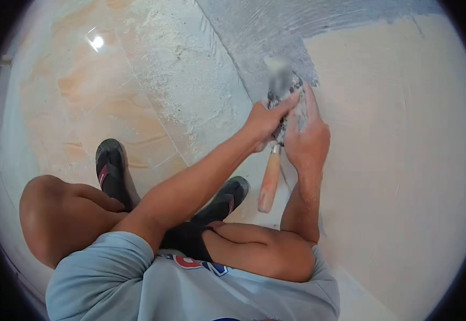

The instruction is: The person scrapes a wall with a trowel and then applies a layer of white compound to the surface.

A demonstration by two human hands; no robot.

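Observation:
A trowel with a worn wooden handle is between my hands, its handle pointing down toward my body. Its metal blade is spattered dark and white. My left hand grips the blade from the left, thumb lying across it. On the other side, my right hand presses against the blade's right edge with its fingers stretched upward along it. A blurred pale lump shows at the blade's far end. Whitish residue coats the fingers of my right hand.
Smooth cream coating covers the surface on the right, bordering a streaky grey area. Pale crumbs are scattered beside glossy orange-veined tiles. My dark shoes stand on the floor below.

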